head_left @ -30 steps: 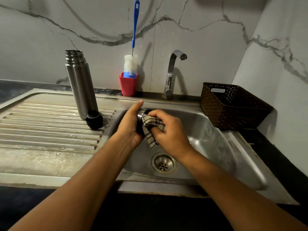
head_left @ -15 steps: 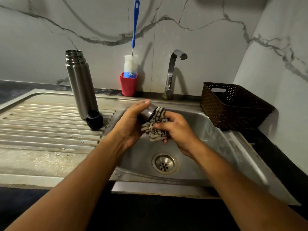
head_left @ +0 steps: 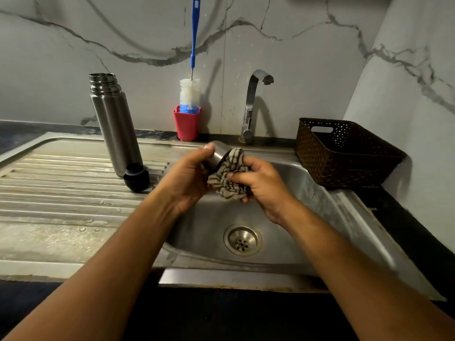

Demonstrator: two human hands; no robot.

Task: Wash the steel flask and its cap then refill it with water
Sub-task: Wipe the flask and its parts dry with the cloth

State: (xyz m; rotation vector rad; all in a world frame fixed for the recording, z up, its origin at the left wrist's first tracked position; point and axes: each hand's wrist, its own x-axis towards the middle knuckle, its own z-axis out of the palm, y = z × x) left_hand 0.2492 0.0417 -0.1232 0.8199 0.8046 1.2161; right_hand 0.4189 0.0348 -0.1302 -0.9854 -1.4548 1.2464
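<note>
Over the sink (head_left: 307, 205), the left hand (head_left: 187, 179) grips the cap (head_left: 221, 153) with its mouth turned to the right hand (head_left: 263, 185), whose grip bunches a cloth (head_left: 230, 187) against it, probably to wipe inside; the flask (head_left: 115, 126) stands upright on the counter (head_left: 61, 198).
</note>
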